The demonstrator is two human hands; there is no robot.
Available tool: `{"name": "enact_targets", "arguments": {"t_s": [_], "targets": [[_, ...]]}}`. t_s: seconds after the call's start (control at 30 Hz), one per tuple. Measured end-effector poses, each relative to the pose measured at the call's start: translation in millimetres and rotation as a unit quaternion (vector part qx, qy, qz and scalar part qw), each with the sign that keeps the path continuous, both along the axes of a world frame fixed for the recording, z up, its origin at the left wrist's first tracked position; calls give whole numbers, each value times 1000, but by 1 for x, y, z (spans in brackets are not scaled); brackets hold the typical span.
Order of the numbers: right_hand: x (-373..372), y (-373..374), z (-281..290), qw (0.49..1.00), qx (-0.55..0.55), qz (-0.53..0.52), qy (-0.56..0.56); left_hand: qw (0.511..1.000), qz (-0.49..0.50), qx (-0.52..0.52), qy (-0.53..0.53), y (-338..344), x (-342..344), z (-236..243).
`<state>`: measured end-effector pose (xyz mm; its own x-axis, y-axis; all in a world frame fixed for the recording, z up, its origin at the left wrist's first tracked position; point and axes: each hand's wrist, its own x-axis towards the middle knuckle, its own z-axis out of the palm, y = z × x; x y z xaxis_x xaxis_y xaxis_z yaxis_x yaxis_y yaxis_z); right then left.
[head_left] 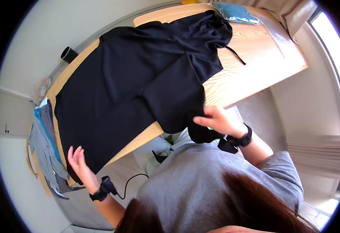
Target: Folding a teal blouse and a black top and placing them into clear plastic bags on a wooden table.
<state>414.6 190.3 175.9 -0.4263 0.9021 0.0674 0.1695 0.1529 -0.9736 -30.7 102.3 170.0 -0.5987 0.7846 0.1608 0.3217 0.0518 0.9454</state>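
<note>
A large black garment [127, 73] lies spread across the wooden table, its wide hem toward the left and its bunched neck end at the far right. A thin black cord [236, 55] trails from that end onto the wood. My right hand [218, 119] is closed on a sleeve-like part of the garment at the near edge, and the cloth droops below it; the fingertips are partly hidden. At the lower left corner of the hem, my left hand [78, 163] is open, fingers stretched out at the cloth. Black bands with small devices circle both wrists.
Bare wood of the table [251, 73] shows on the right. Behind it lies a blue item in a clear bag [236, 13]. Grey and blue clothes [47, 143] hang over a chair [30, 161] at left. A black bin [69, 54] stands by the wall. A cable [129, 182] runs from my left wrist.
</note>
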Motion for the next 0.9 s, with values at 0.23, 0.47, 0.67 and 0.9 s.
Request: {"name": "enact_targets", "arguments": {"t_s": [0.23,0.47,0.67,0.9], "targets": [[-91,51,34,989,50,86,106,904,-416,13,-97,76,154,56],[-8,116,50,974,138,173,-37,914,-373,-152,-52,141,158,49],[90,207,21,968,5,13,-250,936,-256,-31,-240,191,128,44],[122,236,-22,948,-82,37,-304,980,-100,14,-174,235,89,44]]}}
